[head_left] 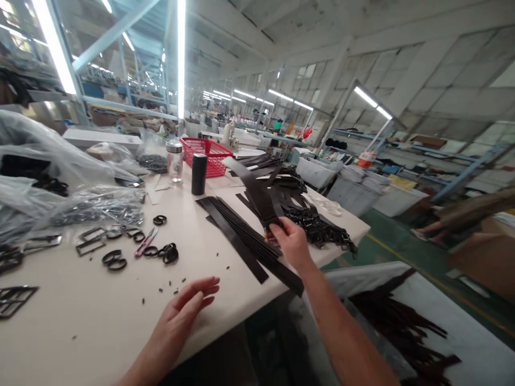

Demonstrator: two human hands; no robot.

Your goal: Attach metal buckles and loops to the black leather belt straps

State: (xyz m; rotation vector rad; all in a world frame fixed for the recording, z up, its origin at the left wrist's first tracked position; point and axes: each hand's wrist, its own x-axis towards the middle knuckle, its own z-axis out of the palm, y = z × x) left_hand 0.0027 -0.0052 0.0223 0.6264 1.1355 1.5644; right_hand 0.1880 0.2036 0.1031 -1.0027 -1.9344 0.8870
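My right hand (290, 240) grips the near end of a dark brown leather strap (257, 193), whose far end curves up and away over the table. Beneath it lies a stack of similar dark straps (237, 230), spread slantwise toward the table's front edge. My left hand (187, 308) hovers near that edge with fingers stretched out, and nothing is in it. Small dark bits (161, 290) are scattered beside it. Past my right hand sits a pile of black straps with buckles (317, 222).
Pink-handled snips (146, 242), black rings (114, 260) and metal buckle frames (90, 241) lie on the left of the white table (108, 332). Behind stand a black cylinder (199, 174), a glass bottle (175, 163) and a red basket (215, 155). A bin (396, 273) holding dark strips stands at right.
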